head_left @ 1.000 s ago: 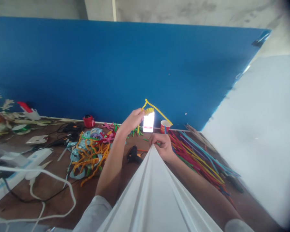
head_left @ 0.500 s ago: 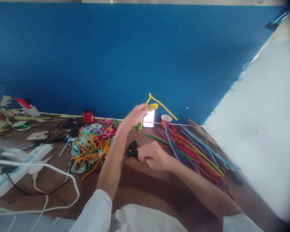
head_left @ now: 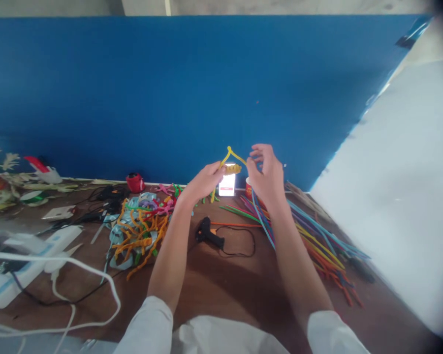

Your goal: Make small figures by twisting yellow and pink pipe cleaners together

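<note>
My left hand (head_left: 205, 182) is closed around a yellow pipe cleaner figure (head_left: 232, 169), which has a short, thick coiled part and a thin bent stem rising to a peak. One side of the stem slopes down to my right hand (head_left: 268, 174), whose thumb and curled fingers meet it; the rest of that side is hidden by the hand. Behind the coil a lit phone (head_left: 227, 187) stands upright. Below the hands lies a black hot glue gun (head_left: 209, 233) with its cord looped on the brown table (head_left: 221, 290).
Loose coloured pipe cleaners (head_left: 317, 246) spread at right, partly behind my right forearm. A paper cup (head_left: 248, 187) stands behind my right hand. At left lie a heap of twisted orange pieces (head_left: 142, 236), a red pot (head_left: 135, 182), a white power strip (head_left: 33, 265) and a white cable (head_left: 107, 275).
My right hand has left the glue gun, which now lies on the table, and risen to the yellow stem. My left hand still holds the figure in nearly the same place.
</note>
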`<state>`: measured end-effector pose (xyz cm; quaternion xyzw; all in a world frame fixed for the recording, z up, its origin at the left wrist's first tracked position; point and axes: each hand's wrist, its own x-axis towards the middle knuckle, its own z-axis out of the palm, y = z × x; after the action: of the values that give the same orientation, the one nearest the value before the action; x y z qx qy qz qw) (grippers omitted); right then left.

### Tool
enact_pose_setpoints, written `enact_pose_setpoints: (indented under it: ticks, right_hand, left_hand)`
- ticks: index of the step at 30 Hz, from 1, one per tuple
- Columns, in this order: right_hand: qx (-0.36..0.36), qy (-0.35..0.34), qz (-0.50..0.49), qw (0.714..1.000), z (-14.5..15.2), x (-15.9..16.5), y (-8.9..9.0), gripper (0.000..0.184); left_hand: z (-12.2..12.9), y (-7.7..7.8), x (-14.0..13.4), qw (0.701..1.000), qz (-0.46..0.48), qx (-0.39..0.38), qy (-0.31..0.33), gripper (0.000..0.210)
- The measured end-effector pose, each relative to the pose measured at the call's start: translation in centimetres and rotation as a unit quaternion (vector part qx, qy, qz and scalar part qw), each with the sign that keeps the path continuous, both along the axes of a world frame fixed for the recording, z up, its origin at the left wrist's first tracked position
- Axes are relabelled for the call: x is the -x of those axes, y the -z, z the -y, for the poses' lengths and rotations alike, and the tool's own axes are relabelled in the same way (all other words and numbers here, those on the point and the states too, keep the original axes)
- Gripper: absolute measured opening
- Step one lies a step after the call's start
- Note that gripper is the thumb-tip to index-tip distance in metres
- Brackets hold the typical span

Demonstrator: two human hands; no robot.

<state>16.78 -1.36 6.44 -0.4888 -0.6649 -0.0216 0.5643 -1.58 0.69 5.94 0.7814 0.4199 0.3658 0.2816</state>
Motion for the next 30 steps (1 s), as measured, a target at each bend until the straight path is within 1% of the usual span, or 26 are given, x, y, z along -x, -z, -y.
enact_pose_setpoints:
  ticks: [2, 4, 7, 11, 14, 16, 18, 22, 27, 30]
  right_hand:
    - [0.062, -0.047, 0.022, 0.997, -0.2, 0.2, 0.4, 0.023]
    - [0.100, -0.068, 0.050, 0.991, -0.1, 0.4, 0.6, 0.022]
    - [0.110, -0.065, 0.075, 0.989, 0.3, 0.3, 0.6, 0.027]
    - [0.110, -0.094, 0.086, 0.986, 0.7, -0.6, 0.4, 0.034]
    - [0.113, -0.090, 0.095, 0.985, 0.9, -1.3, 0.3, 0.031]
    - [0.115, -0.090, 0.107, 0.984, 1.0, -1.6, 0.2, 0.028]
    - [0.116, -0.095, 0.107, 0.983, 1.2, -1.8, 0.1, 0.027]
    - [0.113, -0.094, 0.084, 0.986, 1.4, -2.2, 0.0, 0.026]
    - [0.109, -0.110, 0.091, 0.984, 1.6, -1.8, 0.1, 0.023]
    - [0.119, -0.130, 0.054, 0.983, 1.6, -1.4, 0.1, 0.021]
  left_hand:
    - [0.5, -0.3, 0.1, 1.000, -0.015, -0.002, 0.018, 0.030]
    - [0.9, -0.5, 0.3, 0.999, -0.039, -0.002, 0.036, 0.029]
    - [1.1, -0.6, 0.4, 0.995, -0.068, 0.004, 0.074, 0.028]
    - [0.8, -0.5, 0.6, 0.987, -0.115, 0.000, 0.115, 0.031]
    - [0.6, -0.3, 0.5, 0.975, -0.163, 0.019, 0.149, 0.031]
    - [0.6, -0.3, 0.5, 0.970, -0.176, 0.029, 0.166, 0.032]
    - [0.6, -0.3, 0.5, 0.971, -0.174, 0.027, 0.160, 0.036]
    - [0.8, -0.6, 0.6, 0.984, -0.140, 0.006, 0.113, 0.041]
    - [1.4, -1.0, 0.0, 0.996, -0.068, -0.029, 0.051, 0.039]
    - [1.5, -1.1, -0.6, 0.996, -0.061, -0.055, 0.037, 0.038]
